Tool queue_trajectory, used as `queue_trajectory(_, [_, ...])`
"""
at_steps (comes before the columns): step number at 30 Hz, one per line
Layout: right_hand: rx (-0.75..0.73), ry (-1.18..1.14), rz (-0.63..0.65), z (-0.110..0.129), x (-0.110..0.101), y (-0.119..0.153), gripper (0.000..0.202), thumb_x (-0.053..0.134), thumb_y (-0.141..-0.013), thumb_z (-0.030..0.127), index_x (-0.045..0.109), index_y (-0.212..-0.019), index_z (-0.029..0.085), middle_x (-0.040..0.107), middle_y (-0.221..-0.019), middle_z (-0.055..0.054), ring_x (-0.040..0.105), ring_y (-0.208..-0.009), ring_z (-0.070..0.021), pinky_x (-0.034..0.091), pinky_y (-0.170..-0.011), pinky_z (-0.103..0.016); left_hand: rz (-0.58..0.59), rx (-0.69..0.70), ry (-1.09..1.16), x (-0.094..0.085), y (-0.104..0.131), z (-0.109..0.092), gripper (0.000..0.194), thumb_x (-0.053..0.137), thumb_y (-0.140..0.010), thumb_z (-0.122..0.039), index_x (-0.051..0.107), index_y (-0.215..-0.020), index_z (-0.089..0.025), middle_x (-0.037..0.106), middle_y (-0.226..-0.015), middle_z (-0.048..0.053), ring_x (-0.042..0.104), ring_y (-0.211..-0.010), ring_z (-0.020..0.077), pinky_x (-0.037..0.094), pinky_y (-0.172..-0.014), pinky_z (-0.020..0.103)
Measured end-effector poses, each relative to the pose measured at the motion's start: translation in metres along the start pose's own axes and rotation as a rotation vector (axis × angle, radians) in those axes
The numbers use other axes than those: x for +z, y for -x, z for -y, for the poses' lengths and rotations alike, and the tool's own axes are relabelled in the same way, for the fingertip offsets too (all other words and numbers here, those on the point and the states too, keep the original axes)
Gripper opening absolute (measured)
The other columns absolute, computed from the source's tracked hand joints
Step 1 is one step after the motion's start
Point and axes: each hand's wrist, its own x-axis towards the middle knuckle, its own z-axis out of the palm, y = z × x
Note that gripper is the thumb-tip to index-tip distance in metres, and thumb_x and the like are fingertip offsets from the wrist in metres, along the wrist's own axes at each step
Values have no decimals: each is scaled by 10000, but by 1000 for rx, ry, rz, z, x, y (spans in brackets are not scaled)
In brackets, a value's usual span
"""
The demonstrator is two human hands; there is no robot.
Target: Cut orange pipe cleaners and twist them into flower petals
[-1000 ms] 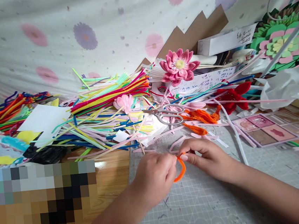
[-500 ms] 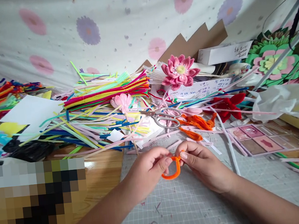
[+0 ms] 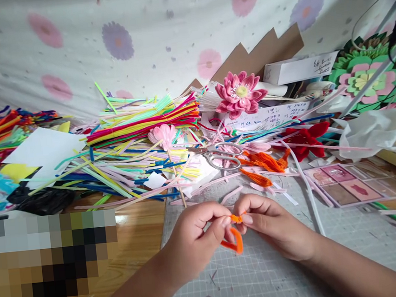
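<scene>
An orange pipe cleaner (image 3: 238,243), bent into a loop, hangs below the fingertips of both hands. My left hand (image 3: 203,227) pinches one side of its twisted upper part between thumb and forefinger. Close beside it, my right hand (image 3: 270,223) pinches the other side of the twist. Both hands are above a grey cutting mat (image 3: 267,282). Behind the right hand lie orange fuzzy pieces (image 3: 267,161), and metal scissors (image 3: 221,156) rest on the pile behind the hands.
Colourful pipe cleaners (image 3: 147,125) fill the back left. A pink flower (image 3: 240,93) stands at the back centre, a red flower (image 3: 305,140) right of it. A makeup palette (image 3: 355,182) lies at the right. White paper (image 3: 46,149) is at the left.
Both hands have moved slightly down and closer together. My left fingers have shifted to the twisted part, and the loop now hangs lower and looks narrower.
</scene>
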Motion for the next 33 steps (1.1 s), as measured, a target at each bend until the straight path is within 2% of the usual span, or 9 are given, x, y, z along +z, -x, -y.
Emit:
queue_trajectory(5, [-5,43,51,0,1,1,97,594,-753,233,565,-694,161,551,-634,21,496,-640,-95,369,-635,-229,17,85,-72,-2,-1,5,154,439,-793,-139,567,-709,-154,571,-591,-5,526,-546,82,419,-526,177])
queue_trajectory(12, [-64,315,5,4,2,-2,102,531,-779,239,535,-710,164,527,-649,11,480,-637,-106,381,-622,-238,-96,-109,-86,0,-6,11,147,428,-788,-206,530,-691,-162,438,-544,-41,399,-470,66,337,-437,168])
queue_trajectory(14, [-139,518,-12,4,1,0,68,498,-792,217,533,-773,162,532,-712,-13,483,-677,-123,388,-632,-254,-97,-141,-103,0,-7,11,152,432,-790,-223,519,-681,-165,416,-539,-49,376,-464,61,321,-430,163])
queue_trajectory(17, [-389,848,-107,6,2,4,138,497,-772,147,497,-910,159,523,-858,-54,475,-805,-154,388,-705,-286,-152,-163,-171,1,-6,13,165,428,-795,-240,488,-657,-172,392,-514,-58,363,-455,64,310,-424,169])
queue_trajectory(20, [-485,959,-171,7,5,7,163,537,-742,158,474,-891,168,514,-825,-41,470,-770,-153,391,-676,-279,-276,-128,-267,3,-4,19,154,434,-794,-240,488,-664,-178,428,-545,-47,407,-500,78,340,-470,186])
queue_trajectory(23, [-345,898,-121,7,10,6,110,548,-757,230,513,-844,173,533,-736,-18,476,-655,-132,390,-587,-249,-329,-82,-268,9,-3,23,116,452,-789,-238,517,-711,-182,510,-629,-23,475,-579,99,381,-540,208])
queue_trajectory(26, [-268,817,-106,5,11,2,89,500,-800,229,549,-749,176,552,-686,-12,487,-633,-123,380,-585,-237,-302,-104,-140,13,-4,23,104,473,-786,-247,534,-739,-178,550,-663,-10,507,-622,113,398,-583,225])
queue_trajectory(29, [-209,624,-145,4,7,-1,143,510,-793,249,540,-677,171,542,-666,-6,482,-639,-123,373,-601,-241,-281,-148,186,10,-8,19,114,493,-784,-237,532,-711,-159,548,-645,-9,510,-645,108,403,-638,233])
queue_trajectory(33, [-82,147,-233,5,-4,-4,173,601,-730,314,528,-668,170,482,-581,31,416,-537,-89,329,-515,-216,-305,-162,709,-2,-13,12,108,501,-780,-186,519,-676,-159,530,-633,-21,489,-643,89,391,-609,222])
